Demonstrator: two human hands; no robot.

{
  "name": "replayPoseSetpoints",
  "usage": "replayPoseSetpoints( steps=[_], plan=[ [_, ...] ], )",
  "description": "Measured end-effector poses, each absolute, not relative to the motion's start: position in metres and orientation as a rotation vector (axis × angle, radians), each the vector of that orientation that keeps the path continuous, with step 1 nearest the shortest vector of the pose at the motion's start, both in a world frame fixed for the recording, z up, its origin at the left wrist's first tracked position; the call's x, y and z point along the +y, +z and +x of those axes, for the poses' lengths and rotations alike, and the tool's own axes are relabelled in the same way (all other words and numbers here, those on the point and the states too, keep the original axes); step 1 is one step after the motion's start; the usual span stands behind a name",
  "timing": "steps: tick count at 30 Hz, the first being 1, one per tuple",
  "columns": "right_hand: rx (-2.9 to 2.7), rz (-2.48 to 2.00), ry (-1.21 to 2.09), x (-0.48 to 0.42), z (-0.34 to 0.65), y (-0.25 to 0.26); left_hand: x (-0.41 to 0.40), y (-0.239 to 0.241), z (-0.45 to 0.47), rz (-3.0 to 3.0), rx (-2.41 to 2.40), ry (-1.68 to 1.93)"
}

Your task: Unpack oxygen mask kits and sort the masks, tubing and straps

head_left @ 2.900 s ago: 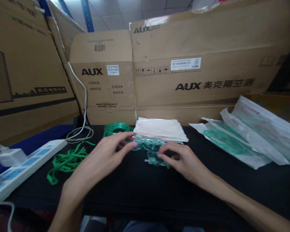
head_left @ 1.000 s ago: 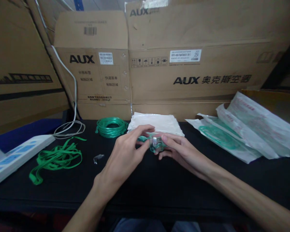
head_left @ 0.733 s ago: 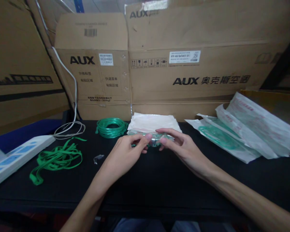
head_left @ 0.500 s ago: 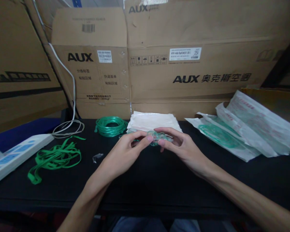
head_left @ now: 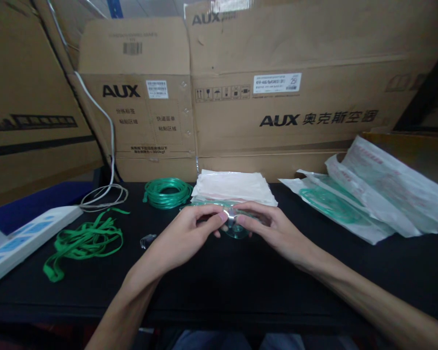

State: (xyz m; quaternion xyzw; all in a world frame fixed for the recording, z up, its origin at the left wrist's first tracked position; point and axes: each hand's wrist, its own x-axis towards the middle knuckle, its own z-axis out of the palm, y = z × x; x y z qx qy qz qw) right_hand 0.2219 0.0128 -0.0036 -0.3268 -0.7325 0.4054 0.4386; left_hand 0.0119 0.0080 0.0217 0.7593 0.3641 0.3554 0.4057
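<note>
Between my hands is a clear, green-tinted oxygen mask (head_left: 235,231) with a shiny metal nose strip (head_left: 230,214) on its near side. My left hand (head_left: 200,224) pinches the mask from the left, thumb against the strip. From the right, my right hand (head_left: 264,224) grips it with its thumb close to the other thumb. My fingers hide much of the mask's edges. Beyond them lies a stack of white sheets or packets (head_left: 231,187). Small metal strips (head_left: 148,240) rest on the table just left of my left forearm.
A coil of green tubing (head_left: 168,193) lies at the back. Tangled green elastic straps (head_left: 87,238) and a white power strip (head_left: 32,233) are at left. White packets with green tubing (head_left: 336,206) lie at right. Cardboard boxes (head_left: 284,146) stand behind the black table (head_left: 237,287).
The mask has been tilted in my hands, so more of its rounded body shows below my thumbs and the metal strip faces me. Both hands keep hold of it.
</note>
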Motion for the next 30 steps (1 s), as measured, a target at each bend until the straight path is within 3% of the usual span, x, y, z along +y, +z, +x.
replayPoseSetpoints(
  steps=[11, 21, 30],
  plan=[
    [-1.826, -0.770, 1.102, 0.013, 0.221, -0.008, 0.006, 0.015, 0.017, 2.248, 1.086, 0.969],
    [-1.823, -0.927, 0.930, 0.012, 0.219, -0.007, 0.005, 0.013, 0.025, 2.169, 1.202, 1.259],
    [-1.828, -0.913, 0.858, 0.012, 0.220, -0.009, 0.001, 0.015, 0.027, 2.277, 1.236, 1.083]
  ],
)
